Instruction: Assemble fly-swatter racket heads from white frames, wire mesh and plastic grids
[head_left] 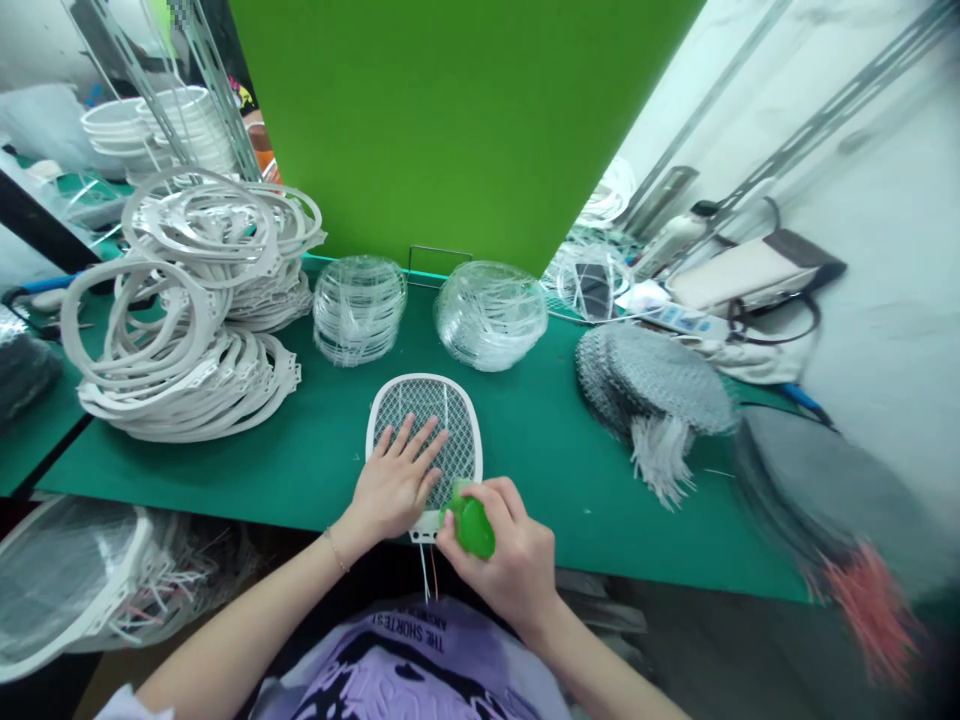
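Note:
A white-framed swatter head with a grey metal mesh (442, 405) lies flat at the near edge of the green table (525, 430). My left hand (397, 475) rests open on the mesh, fingers spread flat. My right hand (506, 555) is closed round a small green tool (472, 522), its tip pressed against the frame's near right corner. Thin red and white wires (428, 572) hang from the frame's bottom edge over the table's front.
Heaps of white plastic frames (187, 330) fill the left. Two stacks of clear mesh guards (358, 308) (491, 315) stand behind the swatter head. A pile of grey mesh sheets (652, 385) lies right. A green panel (450, 120) rises behind. More meshes sit low left (67, 580).

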